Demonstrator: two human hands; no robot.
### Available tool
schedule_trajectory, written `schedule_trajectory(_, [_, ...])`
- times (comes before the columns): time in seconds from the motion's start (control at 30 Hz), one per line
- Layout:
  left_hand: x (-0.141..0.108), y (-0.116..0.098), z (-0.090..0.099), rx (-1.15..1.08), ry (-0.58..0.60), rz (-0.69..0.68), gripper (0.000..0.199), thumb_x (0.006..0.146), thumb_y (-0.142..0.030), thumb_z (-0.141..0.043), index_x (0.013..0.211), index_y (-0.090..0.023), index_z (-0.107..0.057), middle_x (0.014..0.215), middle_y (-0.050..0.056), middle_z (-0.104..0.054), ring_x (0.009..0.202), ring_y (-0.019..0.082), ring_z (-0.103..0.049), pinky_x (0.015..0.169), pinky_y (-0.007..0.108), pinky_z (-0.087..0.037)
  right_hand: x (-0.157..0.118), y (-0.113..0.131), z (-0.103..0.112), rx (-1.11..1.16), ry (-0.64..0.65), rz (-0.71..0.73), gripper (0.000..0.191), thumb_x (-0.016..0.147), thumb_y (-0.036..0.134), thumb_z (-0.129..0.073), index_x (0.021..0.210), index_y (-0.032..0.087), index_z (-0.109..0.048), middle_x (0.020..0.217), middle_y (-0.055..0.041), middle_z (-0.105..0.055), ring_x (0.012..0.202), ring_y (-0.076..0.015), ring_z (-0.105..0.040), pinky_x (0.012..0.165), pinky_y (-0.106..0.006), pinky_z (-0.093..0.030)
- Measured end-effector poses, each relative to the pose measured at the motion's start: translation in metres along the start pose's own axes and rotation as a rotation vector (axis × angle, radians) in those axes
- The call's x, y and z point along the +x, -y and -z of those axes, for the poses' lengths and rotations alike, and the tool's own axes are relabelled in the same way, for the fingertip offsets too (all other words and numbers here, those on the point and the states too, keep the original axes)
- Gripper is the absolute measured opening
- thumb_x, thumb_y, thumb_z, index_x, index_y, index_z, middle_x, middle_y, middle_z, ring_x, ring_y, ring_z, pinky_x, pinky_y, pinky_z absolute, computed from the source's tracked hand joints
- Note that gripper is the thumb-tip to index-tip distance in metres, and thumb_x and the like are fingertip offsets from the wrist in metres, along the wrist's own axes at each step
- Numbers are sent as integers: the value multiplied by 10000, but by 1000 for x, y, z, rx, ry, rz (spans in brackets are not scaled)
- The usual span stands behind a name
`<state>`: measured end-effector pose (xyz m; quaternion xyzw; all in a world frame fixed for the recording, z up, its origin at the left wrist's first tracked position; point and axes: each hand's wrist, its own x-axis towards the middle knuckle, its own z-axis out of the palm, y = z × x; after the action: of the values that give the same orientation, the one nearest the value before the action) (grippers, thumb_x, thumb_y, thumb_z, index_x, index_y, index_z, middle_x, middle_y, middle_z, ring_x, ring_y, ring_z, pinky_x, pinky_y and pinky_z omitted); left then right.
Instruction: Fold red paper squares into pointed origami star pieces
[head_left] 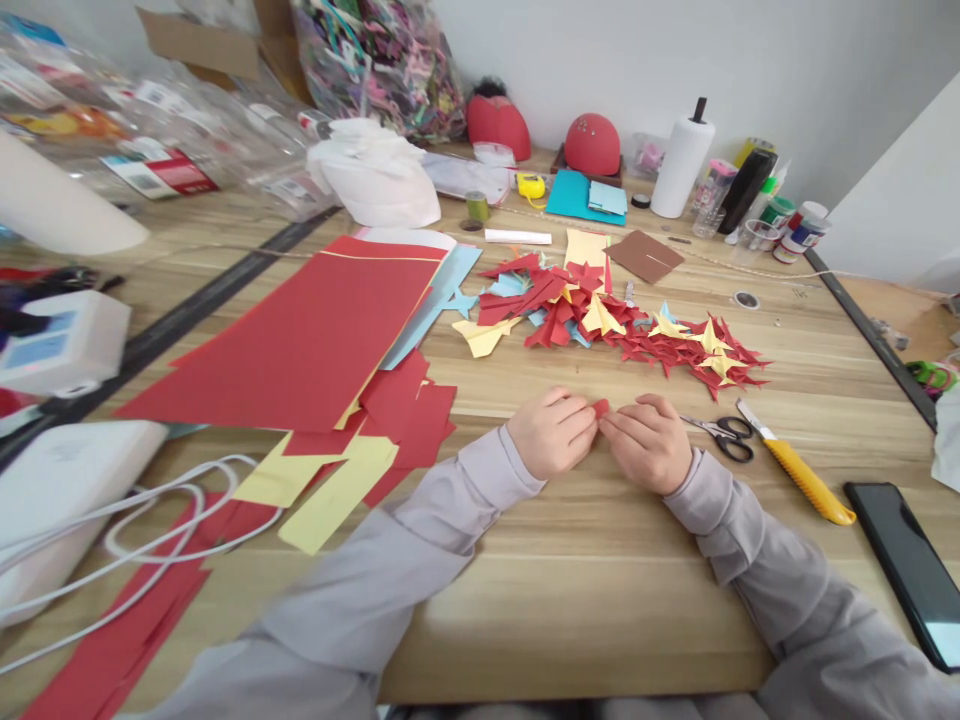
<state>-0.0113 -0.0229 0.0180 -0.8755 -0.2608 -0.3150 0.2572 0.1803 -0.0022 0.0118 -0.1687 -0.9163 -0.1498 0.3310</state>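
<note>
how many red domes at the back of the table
2. One red dome stands at the table's back edge; the second red dome, dotted, sits to its right on a dark tray. More may be hidden.

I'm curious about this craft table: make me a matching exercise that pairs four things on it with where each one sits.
Things:
1. Black-handled scissors
2. Yellow utility knife
3. Paper towel roll
4. Black smartphone

Places:
A. Lying at the near right edge of the table
B. Standing upright toward the back of the table
C. Lying closest to the person's right hand
D. Lying between the scissors and the smartphone

Right pairs: 1-C, 2-D, 3-B, 4-A
</note>
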Motion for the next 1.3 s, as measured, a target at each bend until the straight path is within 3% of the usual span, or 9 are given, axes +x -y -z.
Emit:
schedule_trajectory(0.33, [-4,3,1,10,17,24,124,838,-149,-467,781,-153,-577,717,46,-643,712,158,-567,637,321,-421,-1,-4,3,58,-17,-115,230,796,111,-525,999,176,-613,906,-51,-715,848,-157,-629,823,-353,-417])
schedule_trajectory(0.73, [-5,-2,-7,-38,41,-25,165,820,-128,-485,680,-150,-568,643,37,-601,663,150,-542,595,313,-401,-1,-2,-2,-8,21,67,174,812,88,-486,845,174,-633,828,-37,-708,787,-140,-597,799,-335,-419])
schedule_trajectory(1.07, [-2,6,1,-48,-46,-21,61,804,-164,-524,824,-147,-580,736,40,-661,703,158,-577,636,318,-427,0,1,2,33,-16,-40,184,794,87,-503,908,171,-620,889,-32,-708,872,-160,-593,779,-336,-402])
schedule_trajectory(1.3, [-11,19,1,-32,-56,73,60,777,-155,-538,824,-151,-575,740,50,-671,692,158,-585,666,316,-431,-3,-10,4,14,-86,-130,234,746,41,-508,923,166,-599,867,-48,-707,846,-178,-594,751,-325,-413])
